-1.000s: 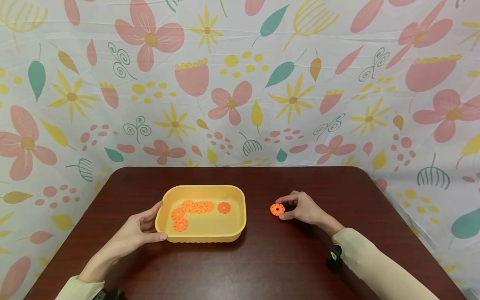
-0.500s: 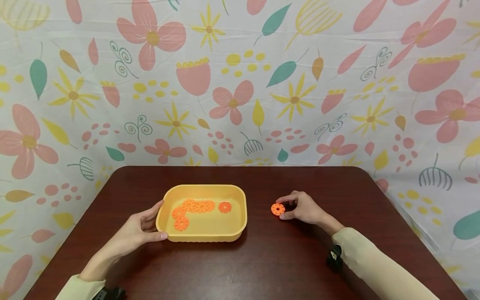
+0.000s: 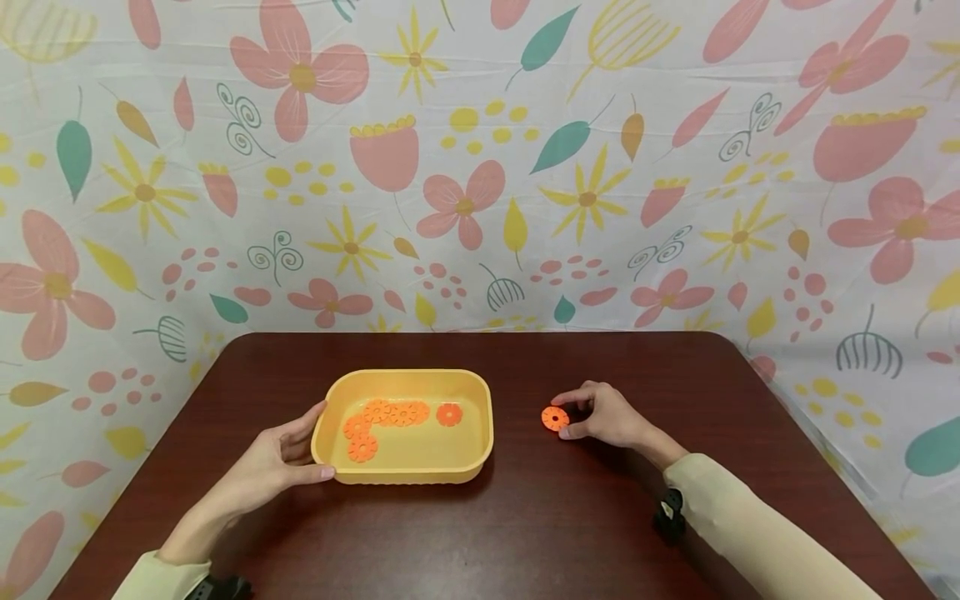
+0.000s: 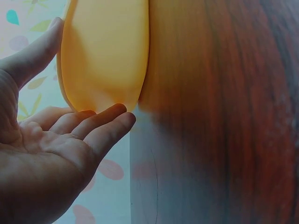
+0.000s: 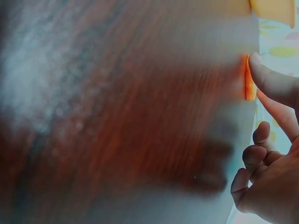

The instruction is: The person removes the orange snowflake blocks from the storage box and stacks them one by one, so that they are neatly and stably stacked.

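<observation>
- Here's the left hand (image 3: pixel 264 468), gripping the left end of the yellow tray (image 3: pixel 420 454), thumb at the near corner, fingers along the end.
- And across to the right hand (image 3: pixel 611 419), pinching one orange disc (image 3: pixel 549 418) between thumb and index finger, to the right of the tray and apart from it.
- Over to the right wrist view: that disc shows edge-on, a thin orange strip at the thumb tip, with the other three fingers curled in below. Whether it touches the worktop (image 3: pixel 555 533) is hard to tell.
- Left wrist view now, and there's the open palm side the head view hides: four fingers side by side against the tray's outside, its far end cut off by the frame.
- Only the head view looks into the tray, so let's count: six orange discs (image 3: pixel 362 448) can be made out, five in a bent, overlapping run and one alone towards the right end. The overlap makes that run tricky.
- Two pale sleeves (image 3: pixel 757 525), two black wrist devices (image 3: pixel 669 512), the left one cut off at the bottom edge.
- Behind it all, one flowered cloth (image 3: pixel 480 292), running out of frame at the top and both sides.
</observation>
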Motion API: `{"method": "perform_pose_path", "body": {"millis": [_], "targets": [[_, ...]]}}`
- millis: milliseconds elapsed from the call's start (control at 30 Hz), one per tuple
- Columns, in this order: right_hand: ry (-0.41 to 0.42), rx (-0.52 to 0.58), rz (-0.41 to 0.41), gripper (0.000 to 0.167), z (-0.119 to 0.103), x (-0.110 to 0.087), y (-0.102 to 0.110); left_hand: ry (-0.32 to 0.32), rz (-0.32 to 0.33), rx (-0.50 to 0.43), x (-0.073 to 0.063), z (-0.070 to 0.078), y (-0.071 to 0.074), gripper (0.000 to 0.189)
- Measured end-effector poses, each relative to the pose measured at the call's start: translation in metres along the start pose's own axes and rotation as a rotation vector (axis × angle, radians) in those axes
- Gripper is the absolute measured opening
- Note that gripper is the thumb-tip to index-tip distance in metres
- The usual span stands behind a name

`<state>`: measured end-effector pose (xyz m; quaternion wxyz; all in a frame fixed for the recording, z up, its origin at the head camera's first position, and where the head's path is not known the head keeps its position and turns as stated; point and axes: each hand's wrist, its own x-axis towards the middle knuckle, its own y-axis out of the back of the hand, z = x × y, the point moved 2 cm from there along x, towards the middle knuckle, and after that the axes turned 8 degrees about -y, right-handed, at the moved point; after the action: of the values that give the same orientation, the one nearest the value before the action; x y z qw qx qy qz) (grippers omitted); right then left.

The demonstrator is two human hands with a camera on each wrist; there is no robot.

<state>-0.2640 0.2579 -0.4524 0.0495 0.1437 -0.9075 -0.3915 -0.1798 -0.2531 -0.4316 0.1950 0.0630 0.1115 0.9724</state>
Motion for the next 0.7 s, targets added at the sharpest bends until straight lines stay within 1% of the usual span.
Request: {"method": "perform_pose_path", "body": {"millis": [133,367,700], "targets": [[0.005,-0.015,-0.005,0.046,-0.0010,0.0006,0.0005,-0.007,0.000,0.015,0.0001,-0.0008,0.0006,0.099],[0.003,-0.006,-0.012,0.045,-0.0004,0.0007,-0.0011,0.010,0.010,0.026,-0.0001,-0.0040,-0.0002,0.100],[0.007,-0.009,-0.019,0.045,-0.0019,0.0013,0.0003,-0.016,0.005,0.026,0.0003,0.0004,0.0007,0.099]]}}
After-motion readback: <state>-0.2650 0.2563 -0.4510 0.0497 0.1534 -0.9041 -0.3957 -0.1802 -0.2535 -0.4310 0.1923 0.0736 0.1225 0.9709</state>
